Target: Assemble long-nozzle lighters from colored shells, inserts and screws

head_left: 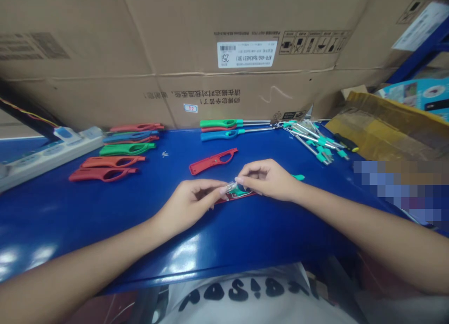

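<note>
My left hand [196, 200] is closed, thumb and fingers pinching a small clear plastic part [230, 187]. My right hand [268, 180] is closed too, its thumb and finger pressed together at the upper end of that same part. Just under the fingers lies a red lighter shell half [245, 196], with a green piece [240, 191] and a thin white wire in it, partly hidden by my hands. A green tip [299, 177] sticks out past my right hand. Beyond the hands, a second red shell half [213, 161] rests on the blue table [140, 221].
Several coloured lighter shells [105, 174] lie at the left beside a power strip [52, 155]. Lighters with metal tubes [224, 134] and a pile of loose metal tubes [315, 139] sit at the back. Small screws [164, 154] lie nearby. A large carton [122, 47] stands behind; a taped box [382, 127] is right.
</note>
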`<state>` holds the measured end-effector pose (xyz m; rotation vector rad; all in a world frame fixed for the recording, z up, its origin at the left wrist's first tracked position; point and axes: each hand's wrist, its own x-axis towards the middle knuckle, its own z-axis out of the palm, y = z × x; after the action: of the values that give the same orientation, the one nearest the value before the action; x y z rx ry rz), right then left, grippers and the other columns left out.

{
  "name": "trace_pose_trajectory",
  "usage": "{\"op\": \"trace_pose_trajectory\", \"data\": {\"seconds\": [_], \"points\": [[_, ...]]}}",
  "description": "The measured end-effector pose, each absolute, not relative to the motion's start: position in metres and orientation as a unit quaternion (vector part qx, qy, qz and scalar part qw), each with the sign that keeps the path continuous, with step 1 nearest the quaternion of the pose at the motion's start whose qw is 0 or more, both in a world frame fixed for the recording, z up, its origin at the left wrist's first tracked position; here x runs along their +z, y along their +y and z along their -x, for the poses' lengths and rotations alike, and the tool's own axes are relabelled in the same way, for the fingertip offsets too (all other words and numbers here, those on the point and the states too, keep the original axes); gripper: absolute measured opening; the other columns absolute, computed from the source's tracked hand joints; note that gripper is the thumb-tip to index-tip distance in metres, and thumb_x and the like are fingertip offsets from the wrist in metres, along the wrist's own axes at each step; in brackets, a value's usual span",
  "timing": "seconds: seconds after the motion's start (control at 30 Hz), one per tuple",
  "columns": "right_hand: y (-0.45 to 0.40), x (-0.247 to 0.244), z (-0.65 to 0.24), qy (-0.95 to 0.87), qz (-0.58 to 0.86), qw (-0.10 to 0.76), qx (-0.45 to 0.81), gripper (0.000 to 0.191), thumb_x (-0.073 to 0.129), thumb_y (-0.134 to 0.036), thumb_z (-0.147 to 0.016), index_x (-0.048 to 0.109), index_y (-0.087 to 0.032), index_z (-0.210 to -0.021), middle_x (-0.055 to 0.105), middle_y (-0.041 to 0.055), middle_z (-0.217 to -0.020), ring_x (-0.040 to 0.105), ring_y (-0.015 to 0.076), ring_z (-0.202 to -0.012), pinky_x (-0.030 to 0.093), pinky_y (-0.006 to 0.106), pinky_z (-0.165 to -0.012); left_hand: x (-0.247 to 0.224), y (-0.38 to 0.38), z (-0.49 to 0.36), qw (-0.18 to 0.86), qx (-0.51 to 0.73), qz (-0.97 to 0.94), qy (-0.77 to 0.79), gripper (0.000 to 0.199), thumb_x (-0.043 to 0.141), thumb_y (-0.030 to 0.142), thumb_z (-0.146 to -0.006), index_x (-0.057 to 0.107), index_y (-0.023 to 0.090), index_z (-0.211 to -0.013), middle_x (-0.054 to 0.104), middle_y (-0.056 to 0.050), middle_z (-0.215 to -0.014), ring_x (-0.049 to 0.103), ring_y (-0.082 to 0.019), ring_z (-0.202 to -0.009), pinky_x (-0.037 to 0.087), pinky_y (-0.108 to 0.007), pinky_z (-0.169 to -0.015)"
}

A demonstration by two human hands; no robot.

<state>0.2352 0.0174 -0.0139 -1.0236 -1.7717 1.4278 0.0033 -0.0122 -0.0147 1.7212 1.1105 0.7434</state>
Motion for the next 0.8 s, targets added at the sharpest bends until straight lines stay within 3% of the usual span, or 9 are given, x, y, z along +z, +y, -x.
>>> {"op": "trace_pose_trajectory", "data": {"seconds": [0.23,0.43,0.8], "points": [[0.0186,-0.0164,-0.2376,-0.682,0.373,0.326,0.538,0.031,0.076,-0.046,-0.080,0.069,-0.016,-0.082,0.059,-0.0034,-0.060,0.047,0.0069,-0.050,0.037,0.022,-0.048,-0.0126,-0.0111,-0.0041,0.475,0.310,-0.689,0.451,0.032,0.064,0.043,-0.092,0.080,0.016,-0.098,0.077,-0.005,-0.081,0.059,-0.012,-0.058,0.050,-0.022,-0.058],[0.0169,-0.0201,-0.2362,-0.688,0.366,0.342,0.524,0.024,0.075,-0.038,-0.081,0.071,-0.015,-0.081,0.069,0.0025,-0.076,0.060,0.0111,-0.066,0.048,0.025,-0.063,-0.0137,-0.0122,-0.0041,0.480,0.306,-0.691,0.445,0.031,0.062,0.040,-0.094,0.079,0.015,-0.087,0.075,-0.003,-0.076,0.054,-0.010,-0.057,0.047,-0.020,-0.057],[0.0124,-0.0190,-0.2378,-0.719,0.356,0.325,0.502,0.022,0.072,-0.035,-0.086,0.070,-0.014,-0.082,0.062,-0.0010,-0.067,0.051,0.0064,-0.050,0.040,0.021,-0.048,-0.0133,-0.0126,-0.0052,0.489,0.300,-0.694,0.434,0.026,0.062,0.032,-0.093,0.080,0.014,-0.090,0.077,-0.004,-0.077,0.055,-0.009,-0.057,0.047,-0.019,-0.057]]}}
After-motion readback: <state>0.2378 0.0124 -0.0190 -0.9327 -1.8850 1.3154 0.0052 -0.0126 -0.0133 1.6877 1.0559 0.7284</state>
